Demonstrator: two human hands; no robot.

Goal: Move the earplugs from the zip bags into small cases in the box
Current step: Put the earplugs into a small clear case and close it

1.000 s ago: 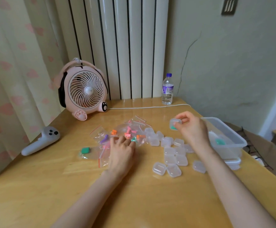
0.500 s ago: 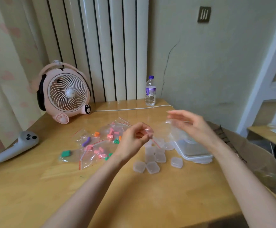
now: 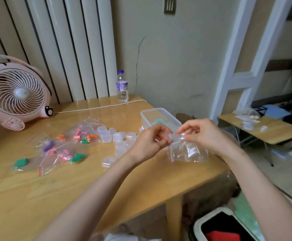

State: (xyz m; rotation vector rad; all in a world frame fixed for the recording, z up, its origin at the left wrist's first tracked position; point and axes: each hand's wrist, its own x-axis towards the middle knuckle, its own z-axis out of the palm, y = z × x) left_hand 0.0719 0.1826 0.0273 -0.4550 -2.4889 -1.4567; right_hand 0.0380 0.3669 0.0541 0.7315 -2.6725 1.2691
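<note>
The left hand (image 3: 148, 143) pinches one top corner of a clear zip bag (image 3: 188, 153) between thumb and curled fingers. The right hand (image 3: 204, 134) pinches the opposite side of the same strip. The bag hangs between them, raised over the near right corner of the table (image 3: 72, 188). No coloured earplug shows through its crinkled film, so it looks empty, though glare hides part of it. Whether the fingers are parting the seal or pressing it closed cannot be told.

Just behind the hands stands the clear box (image 3: 144, 121). Something teal (image 3: 159, 121) lies inside it, probably one filled case. That would mean only a small share of the work is done.

Left of the box, a loose cluster of small cases (image 3: 119, 136) sits on the table. They look clear and unfilled, and none of them is in the box yet.

Farther left lie the other zip bags (image 3: 66, 146), spread flat and overlapping. They hold pink, orange and green earplugs, with a purple earplug (image 3: 47, 146) and a green earplug (image 3: 21, 162) in bags nearer the edge.

By this layout most of the task remains: nearly every earplug is in its bag, well apart from the box. Each has to be taken out, put in a case and set in the box.

At the back stand a pink fan (image 3: 16, 94) and a water bottle (image 3: 122, 87).
</note>
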